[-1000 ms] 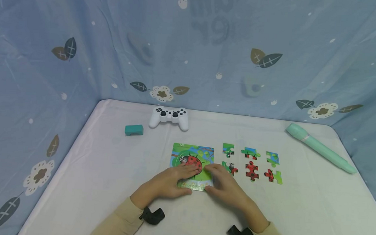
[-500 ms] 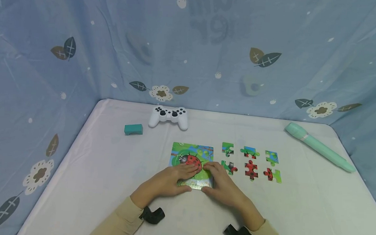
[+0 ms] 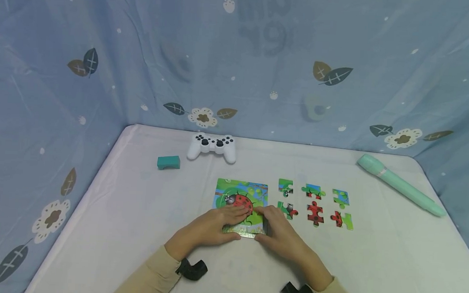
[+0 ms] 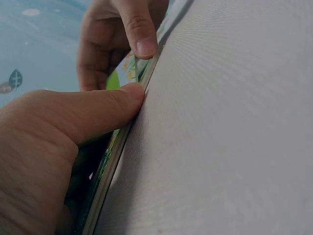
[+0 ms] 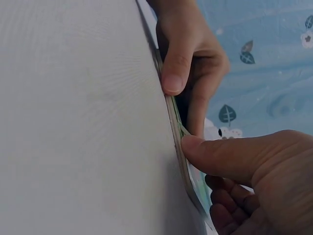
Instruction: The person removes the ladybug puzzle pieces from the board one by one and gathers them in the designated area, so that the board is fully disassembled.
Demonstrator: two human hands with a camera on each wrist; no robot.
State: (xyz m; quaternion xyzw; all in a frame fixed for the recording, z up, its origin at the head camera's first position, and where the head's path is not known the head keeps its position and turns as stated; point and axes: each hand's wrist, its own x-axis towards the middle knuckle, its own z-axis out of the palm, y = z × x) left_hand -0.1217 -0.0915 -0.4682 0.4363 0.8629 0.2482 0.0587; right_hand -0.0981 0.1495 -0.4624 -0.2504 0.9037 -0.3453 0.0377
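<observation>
A square jigsaw puzzle board (image 3: 238, 186) with a ladybug picture lies on the white table in the head view. My left hand (image 3: 216, 225) rests on its left part, fingers straight over the picture and thumb (image 4: 115, 105) against the near edge. At the near right corner my right hand (image 3: 279, 235) pinches a puzzle piece (image 3: 256, 229) between thumb and fingers. That piece's near edge stands slightly raised from the board in both wrist views. The right fingers partly cover the piece. Right of the board lie several loose puzzle pieces (image 3: 315, 213) in two rows.
A white game controller (image 3: 212, 146) lies behind the board, with a small teal block (image 3: 168, 162) to its left. A mint-green microphone-like stick (image 3: 401, 186) lies at the far right. Blue patterned cloth (image 3: 238, 67) hangs behind the table (image 3: 134, 230).
My right thumb and fingers have shifted slightly at the near right corner, where the piece's edge now shows raised. My left hand stays on the board.
</observation>
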